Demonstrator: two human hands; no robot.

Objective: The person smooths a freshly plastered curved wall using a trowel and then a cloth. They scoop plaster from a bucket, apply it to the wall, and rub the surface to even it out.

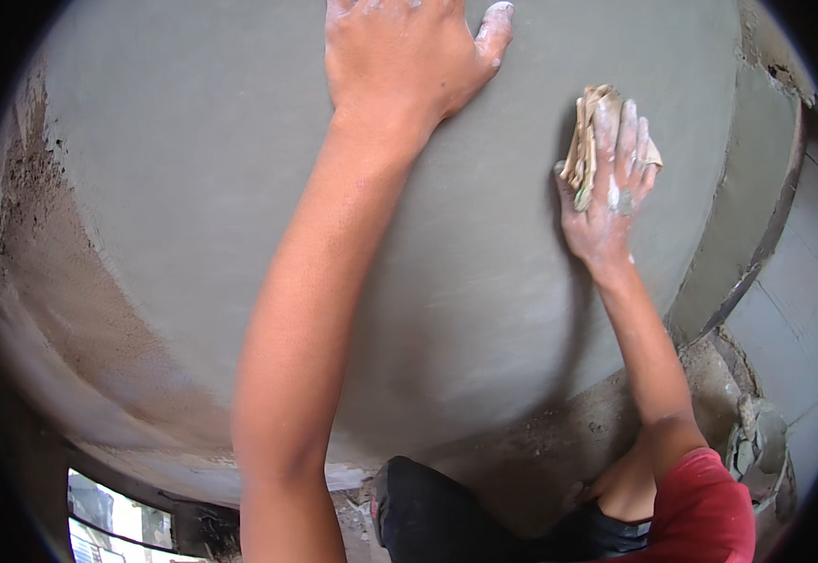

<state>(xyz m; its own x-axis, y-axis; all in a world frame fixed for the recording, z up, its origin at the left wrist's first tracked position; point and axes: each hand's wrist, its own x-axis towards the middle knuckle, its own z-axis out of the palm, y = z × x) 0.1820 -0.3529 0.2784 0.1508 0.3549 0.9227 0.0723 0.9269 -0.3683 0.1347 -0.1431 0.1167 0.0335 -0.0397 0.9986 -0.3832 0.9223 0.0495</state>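
Note:
A broad wall of smooth grey wet plaster (484,263) fills the middle of the view. At the upper edge my left hand (399,56) lies flat against it, thumb spread to the side and fingertips cut off by the frame. White-grey residue coats its thumb and knuckles. Farther right, my right hand (615,188) presses a folded tan pad (581,150) to the plaster, fingers stretched over it. Whether the pad is cloth or paper I cannot tell. Plaster smears cover these fingers, and a grey blob sits near the knuckles.
Rough brown wall (61,235) borders the plaster at left. A grey plastered edge strip (747,188) runs down the right side, beside pale tiles (794,291). Rubble (751,441) lies at the lower right. My dark-clothed leg (428,507) is below, and a bright opening (118,516) shows at lower left.

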